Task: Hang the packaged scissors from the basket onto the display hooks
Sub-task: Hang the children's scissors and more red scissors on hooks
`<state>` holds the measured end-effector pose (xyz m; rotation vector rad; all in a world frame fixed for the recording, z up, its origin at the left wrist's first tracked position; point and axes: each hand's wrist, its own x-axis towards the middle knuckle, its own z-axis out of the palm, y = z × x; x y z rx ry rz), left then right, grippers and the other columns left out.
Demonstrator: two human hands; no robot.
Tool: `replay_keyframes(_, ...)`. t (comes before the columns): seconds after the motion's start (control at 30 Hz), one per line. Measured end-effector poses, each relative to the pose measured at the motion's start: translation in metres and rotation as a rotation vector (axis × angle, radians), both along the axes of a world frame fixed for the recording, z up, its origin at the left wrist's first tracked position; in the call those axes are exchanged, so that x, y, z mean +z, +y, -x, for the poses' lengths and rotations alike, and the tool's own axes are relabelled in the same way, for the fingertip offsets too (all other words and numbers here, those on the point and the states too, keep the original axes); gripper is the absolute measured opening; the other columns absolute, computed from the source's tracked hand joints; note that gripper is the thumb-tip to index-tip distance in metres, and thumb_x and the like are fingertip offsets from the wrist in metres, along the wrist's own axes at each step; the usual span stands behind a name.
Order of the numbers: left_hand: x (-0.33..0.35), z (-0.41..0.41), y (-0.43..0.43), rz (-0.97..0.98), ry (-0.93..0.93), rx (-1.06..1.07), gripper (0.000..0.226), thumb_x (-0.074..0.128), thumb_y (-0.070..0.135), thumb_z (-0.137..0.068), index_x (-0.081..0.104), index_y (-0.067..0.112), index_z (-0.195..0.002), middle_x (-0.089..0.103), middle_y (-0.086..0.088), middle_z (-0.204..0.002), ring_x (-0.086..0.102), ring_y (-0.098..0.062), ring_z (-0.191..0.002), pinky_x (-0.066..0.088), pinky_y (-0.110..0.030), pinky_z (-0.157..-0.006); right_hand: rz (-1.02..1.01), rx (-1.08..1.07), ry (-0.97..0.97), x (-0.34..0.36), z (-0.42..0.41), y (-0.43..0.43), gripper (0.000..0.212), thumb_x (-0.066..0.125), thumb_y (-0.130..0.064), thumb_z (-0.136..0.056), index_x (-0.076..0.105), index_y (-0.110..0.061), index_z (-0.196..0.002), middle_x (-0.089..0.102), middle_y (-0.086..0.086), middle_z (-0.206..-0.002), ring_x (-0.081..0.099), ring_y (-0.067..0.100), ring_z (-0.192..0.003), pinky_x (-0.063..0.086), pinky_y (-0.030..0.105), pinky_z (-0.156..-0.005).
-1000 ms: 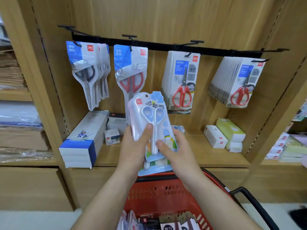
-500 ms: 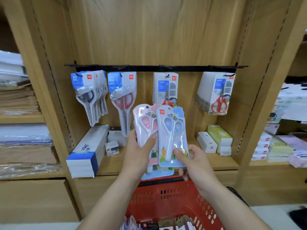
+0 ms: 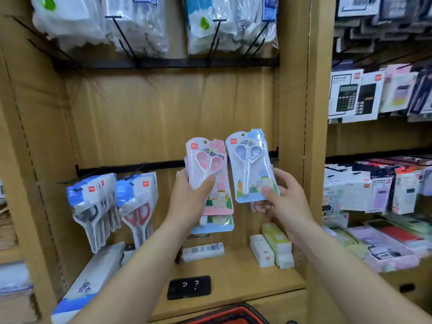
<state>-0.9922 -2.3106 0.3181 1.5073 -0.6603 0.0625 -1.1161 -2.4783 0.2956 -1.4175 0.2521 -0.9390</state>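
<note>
Only the rim of the red basket (image 3: 224, 315) shows, at the bottom edge below the shelf's front lip; its contents cannot be seen. On the wooden shelf (image 3: 233, 277) lie a black flat object (image 3: 189, 287) near the front edge and white boxes (image 3: 261, 253) toward the right end.

Both arms reach up and forward. The left hand (image 3: 187, 202) grips a pink scissors pack (image 3: 208, 174) upright, with the thumb across its front and the fingers behind. At least one more pack sits behind it, a blue-edged pack (image 3: 215, 224) that sticks out below. The right hand (image 3: 282, 202) pinches a blue scissors pack (image 3: 251, 167) by its lower part, thumb in front, and the pack tilts slightly left. The two packs are just beside each other in front of the right end of the black rail (image 3: 131, 168) — neither is on a hook.

Each pack carries a small red brand square at its top left corner, too small to read, and the word "clip". Grey-handled scissors (image 3: 93, 206) and red-handled scissors (image 3: 138, 206) hang at the rail's left end.
</note>
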Motion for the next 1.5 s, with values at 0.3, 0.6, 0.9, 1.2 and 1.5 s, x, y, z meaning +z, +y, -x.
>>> replay_keyframes(0.3, 0.114, -0.037, -0.065, 0.048, -0.101, -0.006, 0.039, 0.074, 0.035, -0.093, 0.057, 0.023, -0.126, 0.074, 0.005, -0.115, 0.076, -0.018, -0.098, 0.062, -0.047, -0.087, 0.07, -0.173, -0.18, 0.132, -0.048, -0.095, 0.045, 0.059, -0.01, -0.104, 0.05, -0.026, -0.144, 0.073, 0.004, -0.116, 0.075, 0.017, -0.078, 0.061, 0.032, -0.061)
replay_keyframes(0.6, 0.18, -0.074, -0.108, 0.111, -0.213, -0.007, 0.039, 0.075, 0.032, -0.092, 0.057, 0.021, -0.125, 0.073, 0.003, -0.115, 0.074, -0.019, -0.099, 0.062, -0.048, -0.09, 0.093, -0.188, -0.308, 0.221, -0.104, -0.14, 0.047, 0.057, -0.005, -0.103, 0.049, -0.019, -0.148, 0.071, 0.006, -0.118, 0.071, 0.017, -0.071, 0.056, 0.024, -0.054)
replay_keyframes(0.9, 0.173, -0.094, -0.12, 0.159, -0.179, -0.034, 0.037, 0.074, 0.031, -0.094, 0.055, 0.021, -0.124, 0.072, 0.002, -0.116, 0.075, -0.019, -0.097, 0.064, -0.044, -0.083, 0.075, -0.27, -0.264, 0.217, -0.13, -0.159, 0.04, 0.05, -0.001, -0.103, 0.059, -0.017, -0.139, 0.066, 0.011, -0.122, 0.065, 0.014, -0.055, 0.057, 0.023, -0.056)
replay_keyframes(1.2, 0.178, -0.101, -0.112, 0.182, -0.193, -0.028, 0.036, 0.075, 0.03, -0.093, 0.056, 0.021, -0.122, 0.072, 0.001, -0.115, 0.075, -0.019, -0.097, 0.064, -0.046, -0.085, 0.093, -0.267, -0.369, 0.205, -0.129, -0.152, 0.051, 0.053, -0.007, -0.106, 0.045, -0.024, -0.153, 0.065, -0.002, -0.127, 0.072, 0.015, -0.074, 0.059, 0.025, -0.06)
replay_keyframes(1.5, 0.183, -0.102, -0.109, 0.196, -0.194, -0.024, 0.035, 0.074, 0.03, -0.095, 0.054, 0.021, -0.122, 0.071, 0.002, -0.115, 0.075, -0.019, -0.097, 0.064, -0.044, -0.083, 0.093, -0.277, -0.381, 0.228, -0.122, -0.149, 0.053, 0.055, -0.006, -0.105, 0.045, -0.021, -0.154, 0.063, -0.002, -0.133, 0.074, 0.015, -0.077, 0.059, 0.024, -0.061)
